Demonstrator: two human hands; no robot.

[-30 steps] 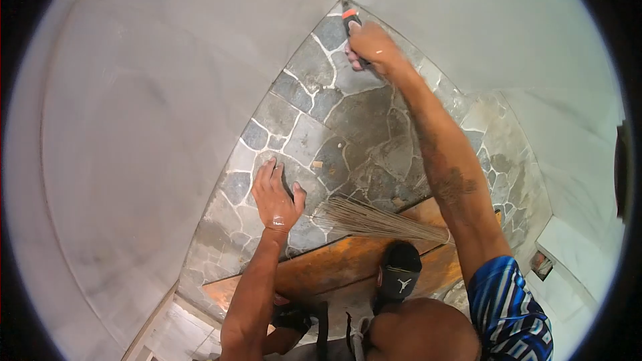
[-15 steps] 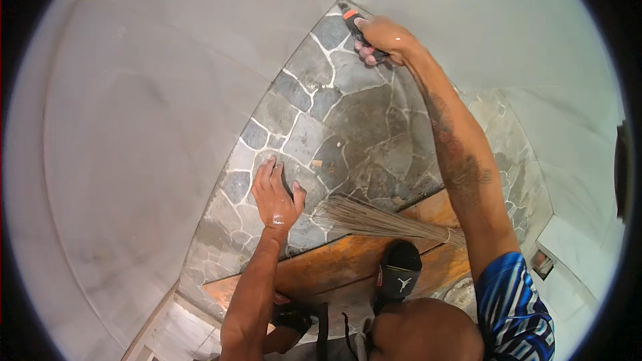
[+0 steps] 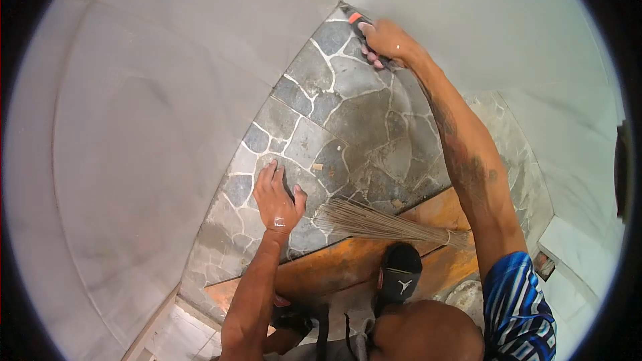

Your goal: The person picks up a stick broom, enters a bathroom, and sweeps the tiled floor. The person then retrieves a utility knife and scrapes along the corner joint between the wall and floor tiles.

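Note:
My right hand [image 3: 386, 41] is wrapped round a hand tool with a black and orange handle [image 3: 356, 20]. Its narrow dark tip reaches into the far corner, where the two grey walls meet the stone floor; I cannot make out the tip's exact shape. The irregular stone tiles [image 3: 361, 117] have pale joints between them. Lower left, my left hand [image 3: 277, 200] lies on these tiles with its fingers apart, holding nothing. To the right of it, a stick broom [image 3: 381, 219] rests with its bristle ends pointing toward that hand.
Orange-brown wooden boards [image 3: 321, 264] lie across the floor under the broom handle end. My foot in a black slide sandal [image 3: 399, 274] is on them. Grey walls [image 3: 147, 113] close in on both sides. A small tan chip [image 3: 317, 167] lies on the tiles.
The tool and my right hand have shifted slightly down and to the right in view, and the tool's tip now shows at the corner. My left hand stays in place.

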